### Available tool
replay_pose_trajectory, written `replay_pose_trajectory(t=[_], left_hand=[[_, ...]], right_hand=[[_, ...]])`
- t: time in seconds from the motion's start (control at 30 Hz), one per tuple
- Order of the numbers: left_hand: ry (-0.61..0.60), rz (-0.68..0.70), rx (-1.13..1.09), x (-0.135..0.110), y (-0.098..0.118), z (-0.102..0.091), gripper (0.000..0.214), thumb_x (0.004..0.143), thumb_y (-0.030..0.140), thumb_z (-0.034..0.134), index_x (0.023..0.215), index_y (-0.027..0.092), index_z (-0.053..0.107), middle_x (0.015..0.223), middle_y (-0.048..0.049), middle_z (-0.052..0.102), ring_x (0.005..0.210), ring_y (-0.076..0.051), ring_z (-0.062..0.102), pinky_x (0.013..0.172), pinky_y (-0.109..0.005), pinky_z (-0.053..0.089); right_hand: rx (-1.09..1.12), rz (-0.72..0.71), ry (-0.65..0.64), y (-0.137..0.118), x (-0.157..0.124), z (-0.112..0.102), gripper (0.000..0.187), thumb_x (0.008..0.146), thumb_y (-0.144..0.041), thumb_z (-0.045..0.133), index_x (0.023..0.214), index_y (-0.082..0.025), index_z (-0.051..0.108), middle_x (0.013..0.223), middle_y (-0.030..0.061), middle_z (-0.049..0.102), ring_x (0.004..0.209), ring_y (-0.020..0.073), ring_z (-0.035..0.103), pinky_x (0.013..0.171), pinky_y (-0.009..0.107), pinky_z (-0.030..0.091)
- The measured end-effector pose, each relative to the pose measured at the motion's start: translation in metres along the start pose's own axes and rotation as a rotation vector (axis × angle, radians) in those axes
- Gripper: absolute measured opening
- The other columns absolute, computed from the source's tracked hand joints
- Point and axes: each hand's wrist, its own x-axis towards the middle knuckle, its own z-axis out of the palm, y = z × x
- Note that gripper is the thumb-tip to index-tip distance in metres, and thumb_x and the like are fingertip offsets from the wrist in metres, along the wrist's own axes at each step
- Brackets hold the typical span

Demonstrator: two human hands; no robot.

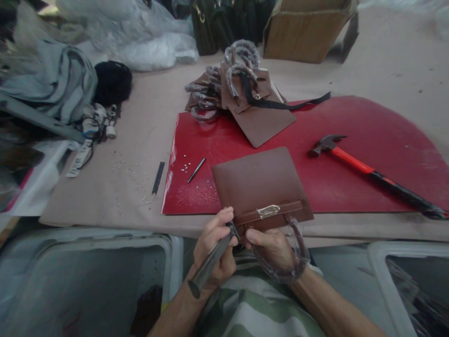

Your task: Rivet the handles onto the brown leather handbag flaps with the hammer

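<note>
A brown leather bag panel (257, 178) lies over the near edge of the red board, its strap and metal clasp (268, 212) facing up. My left hand (215, 238) is closed around a dark metal hand tool (210, 266) with a thick, rounded handle. The tool's narrow end meets the panel's near left corner; its exact kind is unclear. My right hand (271, 245) pinches the panel's near edge, thumb on top. A plastic-wrapped bag handle (300, 248) loops around that hand. The fingers under the panel are hidden.
On the red board (351, 178) lie a claw hammer (372, 173), a thin metal punch (196, 170) and small bits. More brown panels (266, 124) with wrapped handles are piled behind. A dark flat strip (158, 178) lies left. Plastic bins (171, 262) flank me; a cardboard box (298, 35) stands behind.
</note>
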Motion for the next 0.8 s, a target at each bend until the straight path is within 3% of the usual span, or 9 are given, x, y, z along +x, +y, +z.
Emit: replay_pose_trajectory(t=[0.1,0.33,0.5,0.8], left_hand=[[0.022,0.068,0.053,-0.002,-0.002,0.002,0.024,0.093,0.009,0.053,0.116,0.015,0.050,0.122,-0.0150,0.062,0.118,-0.028,0.064,0.093,-0.047,0.060],[0.023,0.001,0.066,-0.008,-0.004,0.000,0.027,0.094,0.011,0.052,0.119,0.018,0.048,0.123,-0.0133,0.063,0.116,-0.027,0.065,0.091,-0.048,0.061],[0.016,-0.023,0.056,-0.012,-0.006,-0.002,0.028,0.093,0.011,0.053,0.119,0.019,0.048,0.123,-0.0136,0.064,0.115,-0.027,0.066,0.091,-0.047,0.062],[-0.081,0.012,0.030,-0.003,-0.009,-0.008,0.029,0.094,0.012,0.053,0.122,0.019,0.048,0.123,-0.0139,0.066,0.116,-0.026,0.066,0.092,-0.044,0.061]], right_hand=[[0.047,0.016,0.027,0.004,0.001,0.003,0.032,0.077,-0.045,0.073,0.063,-0.017,0.064,0.073,0.0040,0.061,0.074,0.0190,0.052,0.074,0.033,0.039],[0.028,0.079,0.066,0.007,-0.001,0.000,0.037,0.074,-0.049,0.077,0.061,-0.017,0.065,0.066,0.0027,0.058,0.069,0.0179,0.049,0.070,0.033,0.037],[0.046,0.047,0.050,0.006,0.001,0.001,0.032,0.074,-0.045,0.077,0.063,-0.018,0.065,0.066,0.0017,0.058,0.066,0.0170,0.048,0.068,0.033,0.036],[0.019,0.048,0.032,-0.003,0.000,0.005,0.035,0.072,-0.047,0.077,0.058,-0.018,0.063,0.066,0.0024,0.058,0.066,0.0175,0.049,0.070,0.033,0.039]])
